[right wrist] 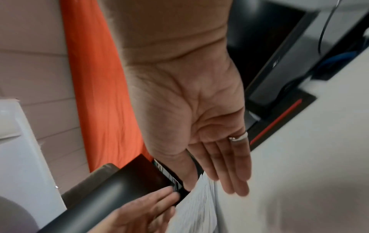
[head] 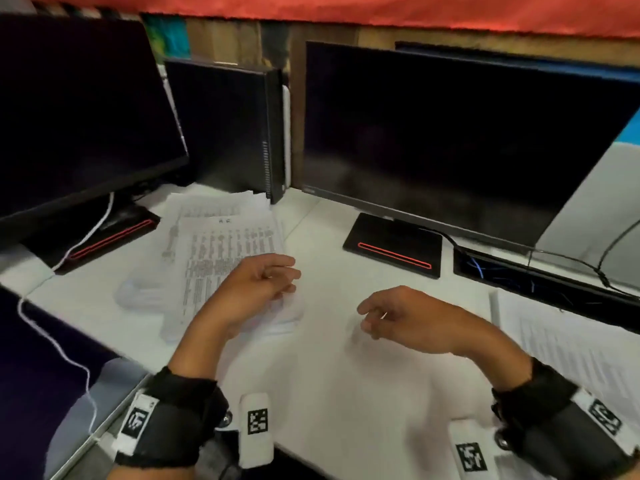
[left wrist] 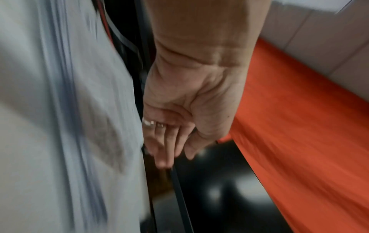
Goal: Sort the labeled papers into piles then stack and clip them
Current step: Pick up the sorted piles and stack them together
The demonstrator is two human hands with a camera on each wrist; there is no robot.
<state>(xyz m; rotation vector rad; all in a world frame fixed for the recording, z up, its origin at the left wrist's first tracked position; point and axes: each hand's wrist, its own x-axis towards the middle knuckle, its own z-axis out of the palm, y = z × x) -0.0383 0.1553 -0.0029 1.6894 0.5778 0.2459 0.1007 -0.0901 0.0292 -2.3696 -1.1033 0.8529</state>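
A loose pile of printed papers point(head: 225, 237) lies on the white desk point(head: 346, 375), left of centre between the two monitors. My left hand point(head: 292, 275) hovers over the pile's near right corner with its fingers loosely curled and holds nothing. In the left wrist view the left hand point(left wrist: 169, 145) has relaxed fingers beside the blurred papers point(left wrist: 69, 110). My right hand point(head: 367, 320) hangs over bare desk to the right of the pile, empty. The right wrist view shows the right hand point(right wrist: 229, 170) with straight fingers next to the papers point(right wrist: 199, 205). A second paper stack point(head: 571, 348) lies at the right edge.
Two dark monitors point(head: 450, 140) point(head: 69, 116) stand at the back on black bases with red stripes point(head: 394, 247). A black computer case point(head: 228, 126) stands between them. A cable tray point(head: 519, 275) runs at the right, and a white cable point(head: 52, 341) trails at the left.
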